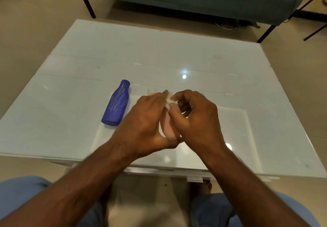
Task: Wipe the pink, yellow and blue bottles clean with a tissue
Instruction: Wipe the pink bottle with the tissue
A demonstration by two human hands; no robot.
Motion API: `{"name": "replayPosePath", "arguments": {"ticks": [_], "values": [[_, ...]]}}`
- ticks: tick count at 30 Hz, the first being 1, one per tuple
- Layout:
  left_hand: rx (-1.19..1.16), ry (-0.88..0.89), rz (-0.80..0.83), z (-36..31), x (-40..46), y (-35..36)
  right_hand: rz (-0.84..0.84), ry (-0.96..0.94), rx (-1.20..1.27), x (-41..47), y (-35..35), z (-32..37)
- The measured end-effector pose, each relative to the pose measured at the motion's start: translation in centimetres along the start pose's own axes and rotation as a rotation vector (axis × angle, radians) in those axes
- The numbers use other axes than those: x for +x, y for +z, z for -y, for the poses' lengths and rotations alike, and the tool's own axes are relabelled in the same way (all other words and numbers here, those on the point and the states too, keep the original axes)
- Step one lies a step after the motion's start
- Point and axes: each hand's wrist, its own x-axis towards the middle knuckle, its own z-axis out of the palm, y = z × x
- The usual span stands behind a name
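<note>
Head view, one entry. Landmark: the pink plastic bottle (pixel 167 126), held between both hands above the near middle of the glossy white glass-topped bench (pixel 230 64).

Left hand (pixel 148 120): cupped round the left side of the pink bottle, fingers clenched on it, thumb under its lower end.

Right hand (pixel 196 118): fingers curled, pinching a small crumpled white tissue (pixel 169 101) at the upper end of the pink bottle, with the tissue touching that end.

Blue plastic bottle with pale scribbled marks (pixel 116 103): lay on its side on the bench to the left of the pink bottle, well apart from it, cap pointing away. Marks not yet wiped.

Yellow item (pixel 151 94): a sliver showed just beyond the left hand's knuckles, probably the yellow bottle; mostly hidden.

Handling note, as judgement: the pink bottle was the one being wiped. The work would go best with the left hand steadying and turning the bottle while the tissue pressed flat and ran along its length, refolded to a clean face as it soiled.
</note>
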Motion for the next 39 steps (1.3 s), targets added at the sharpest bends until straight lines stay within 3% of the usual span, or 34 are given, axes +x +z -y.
{"name": "replayPosePath", "arguments": {"ticks": [4,9,14,17,22,26,32,37,39], "values": [[0.003,-0.017,-0.059,1.0,0.7,-1.2,0.187,0.023,-0.113,-0.9,-0.2,0.2],[0.001,-0.023,0.026,-0.1,0.0,-0.6,0.091,0.046,-0.092,0.3,-0.6,-0.2],[0.040,-0.068,-0.020,1.4,0.6,-1.2,0.271,0.102,-0.045,-0.9,-0.8,0.3],[0.051,-0.013,0.034,0.8,0.4,-0.8,0.176,0.128,-0.019,-0.2,-0.6,-0.1],[-0.173,-0.135,-0.017,-0.2,0.6,-1.1,0.104,0.246,0.286,0.8,-1.6,-0.5],[-0.603,-0.198,0.005,-1.1,0.8,-1.5,0.120,0.297,0.570,1.3,-1.9,-0.1],[-0.812,-0.248,-0.033,-0.8,1.0,-2.0,0.127,0.023,0.655,0.7,-1.9,1.0],[-0.830,-0.206,-0.031,-1.8,0.2,-1.4,0.029,0.118,0.517,1.1,-2.0,0.6],[-0.881,-0.238,-0.084,-1.7,0.6,-1.4,0.016,0.014,0.543,0.5,-1.8,1.1]]}}
